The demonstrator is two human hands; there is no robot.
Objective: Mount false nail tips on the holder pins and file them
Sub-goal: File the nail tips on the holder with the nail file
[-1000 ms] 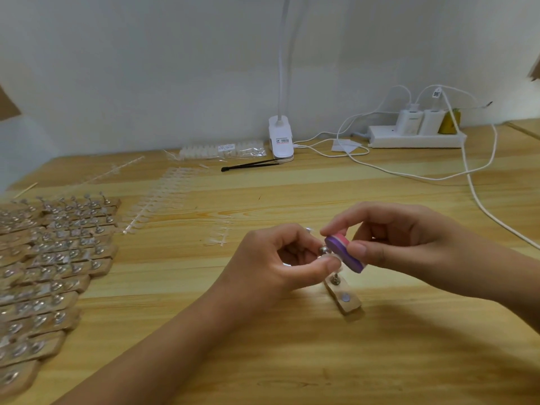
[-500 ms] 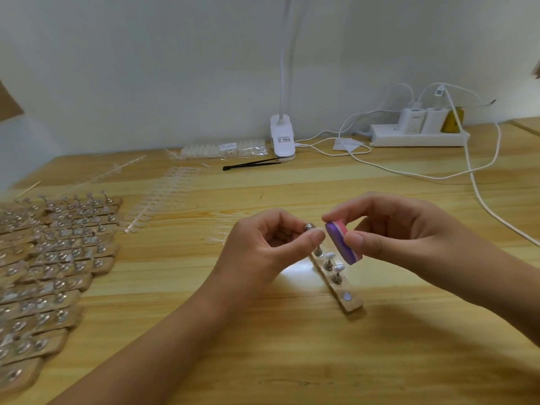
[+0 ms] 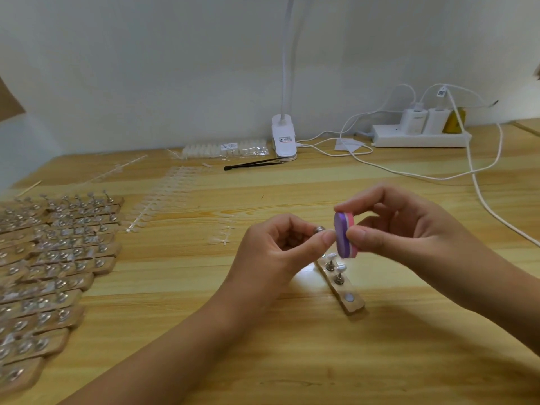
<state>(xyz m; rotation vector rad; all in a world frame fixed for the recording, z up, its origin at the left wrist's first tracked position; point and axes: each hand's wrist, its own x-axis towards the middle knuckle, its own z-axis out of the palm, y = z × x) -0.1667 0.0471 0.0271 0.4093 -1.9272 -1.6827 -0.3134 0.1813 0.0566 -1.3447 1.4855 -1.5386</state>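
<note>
Filing looks in hand: just above the short wooden holder strip (image 3: pixel 347 290) on the pale wooden desk (image 3: pixel 292 361), the left hand (image 3: pixel 280 252) pinches a small metal pin (image 3: pixel 320 229). The right hand (image 3: pixel 409 232) pinches an oval purple-and-pink foam file (image 3: pixel 344 235) just beside it. Next calls for light, short strokes.

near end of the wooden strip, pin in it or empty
Empty: the near end of the wooden strip shows only a flat metal disc, no pin. The two spots behind it hold pins topped with nail tips.
</note>
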